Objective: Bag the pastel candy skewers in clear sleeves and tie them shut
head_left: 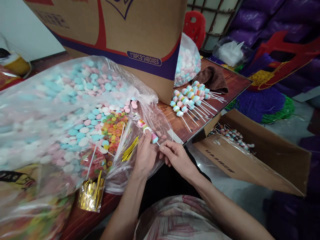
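Note:
Between my two hands is a marshmallow skewer [154,138] of pastel candies on a thin white stick. My left hand [145,150] is closed around its candies, thumb on top. The fingers of my right hand [175,154] pinch the lower end of the stick. Just left of my hands lie gold twist ties [130,149] and white sticks [121,140]. Beyond these are ring gummies [114,128] and loose pink, blue and white marshmallows [85,133] in a large clear plastic bag [32,110]. Finished-looking skewers [191,98] lie in a stack to the right.
A big carton [112,30] stands behind the bag. Beside it are another marshmallow bag [186,61] and a brown cloth [212,78]. At the table's near edge hangs a packet of gold ties [91,195]. An open box [265,160] with many skewers sits lower right.

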`<action>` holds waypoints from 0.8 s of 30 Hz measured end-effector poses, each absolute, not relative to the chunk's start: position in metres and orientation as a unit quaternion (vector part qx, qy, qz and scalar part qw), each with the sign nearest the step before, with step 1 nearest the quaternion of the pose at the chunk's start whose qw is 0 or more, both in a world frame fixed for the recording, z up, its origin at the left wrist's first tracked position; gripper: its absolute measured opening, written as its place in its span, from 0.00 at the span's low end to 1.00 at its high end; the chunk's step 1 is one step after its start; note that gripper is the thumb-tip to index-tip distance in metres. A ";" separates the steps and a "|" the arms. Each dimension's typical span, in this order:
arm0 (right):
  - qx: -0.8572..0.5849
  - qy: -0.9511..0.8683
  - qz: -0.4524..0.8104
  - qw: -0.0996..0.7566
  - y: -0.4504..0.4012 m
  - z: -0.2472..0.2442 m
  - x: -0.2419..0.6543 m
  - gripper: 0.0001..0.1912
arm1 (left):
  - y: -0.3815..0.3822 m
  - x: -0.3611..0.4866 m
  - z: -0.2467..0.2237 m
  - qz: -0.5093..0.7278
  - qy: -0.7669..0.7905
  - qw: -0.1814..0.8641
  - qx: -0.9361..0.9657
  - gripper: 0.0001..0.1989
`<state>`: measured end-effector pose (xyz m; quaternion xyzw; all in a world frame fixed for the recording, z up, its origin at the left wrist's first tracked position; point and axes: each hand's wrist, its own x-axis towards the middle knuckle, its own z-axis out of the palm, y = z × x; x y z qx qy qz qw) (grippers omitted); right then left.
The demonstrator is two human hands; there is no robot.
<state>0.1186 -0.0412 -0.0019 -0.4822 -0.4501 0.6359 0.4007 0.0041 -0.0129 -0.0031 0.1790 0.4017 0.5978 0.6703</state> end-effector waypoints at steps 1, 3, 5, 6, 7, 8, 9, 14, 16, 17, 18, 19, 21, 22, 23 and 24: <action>-0.489 -0.496 0.609 0.379 -0.044 -0.002 0.123 0.14 | -0.011 0.001 -0.003 0.609 0.399 0.662 0.176 0.16; -0.495 -0.546 0.578 0.350 -0.050 -0.002 0.131 0.17 | -0.009 -0.002 -0.002 0.628 0.387 0.653 0.173 0.15; -0.490 -0.550 0.578 0.351 -0.054 -0.001 0.133 0.18 | -0.009 -0.002 -0.001 0.615 0.375 0.670 0.179 0.13; -0.487 -0.546 0.581 0.357 -0.054 -0.001 0.132 0.18 | -0.010 -0.002 -0.001 0.603 0.375 0.680 0.182 0.13; -0.486 -0.541 0.579 0.367 -0.054 0.000 0.128 0.18 | -0.011 0.000 -0.001 0.590 0.377 0.689 0.187 0.13; -0.487 -0.539 0.572 0.380 -0.053 0.000 0.124 0.18 | -0.013 0.001 -0.001 0.579 0.380 0.695 0.194 0.13; -0.491 -0.538 0.560 0.396 -0.052 0.001 0.120 0.18 | -0.015 0.002 -0.001 0.568 0.383 0.700 0.201 0.12; -0.509 -0.522 0.508 0.459 -0.044 0.000 0.108 0.18 | -0.023 0.001 0.000 0.557 0.387 0.702 0.217 0.12; -0.510 -0.523 0.507 0.457 -0.045 -0.002 0.108 0.17 | -0.024 -0.002 0.001 0.560 0.396 0.695 0.216 0.14; -0.512 -0.528 0.505 0.452 -0.046 -0.003 0.109 0.16 | -0.024 -0.004 0.002 0.558 0.403 0.692 0.215 0.16; -0.515 -0.536 0.499 0.446 -0.047 -0.005 0.110 0.16 | -0.024 -0.005 0.003 0.558 0.413 0.688 0.211 0.17; -0.518 -0.546 0.490 0.440 -0.049 -0.006 0.110 0.15 | -0.023 -0.007 0.003 0.557 0.424 0.683 0.208 0.18; -0.525 -0.562 0.471 0.432 -0.051 -0.008 0.109 0.15 | -0.023 -0.008 0.004 0.552 0.447 0.673 0.207 0.19; -0.528 -0.567 0.463 0.431 -0.051 -0.009 0.108 0.14 | -0.023 -0.008 0.004 0.546 0.454 0.672 0.211 0.19; -0.529 -0.570 0.456 0.432 -0.051 -0.010 0.107 0.14 | -0.023 -0.007 0.003 0.539 0.456 0.674 0.216 0.18; -0.529 -0.571 0.451 0.437 -0.050 -0.010 0.106 0.14 | -0.023 -0.006 0.002 0.534 0.455 0.677 0.222 0.18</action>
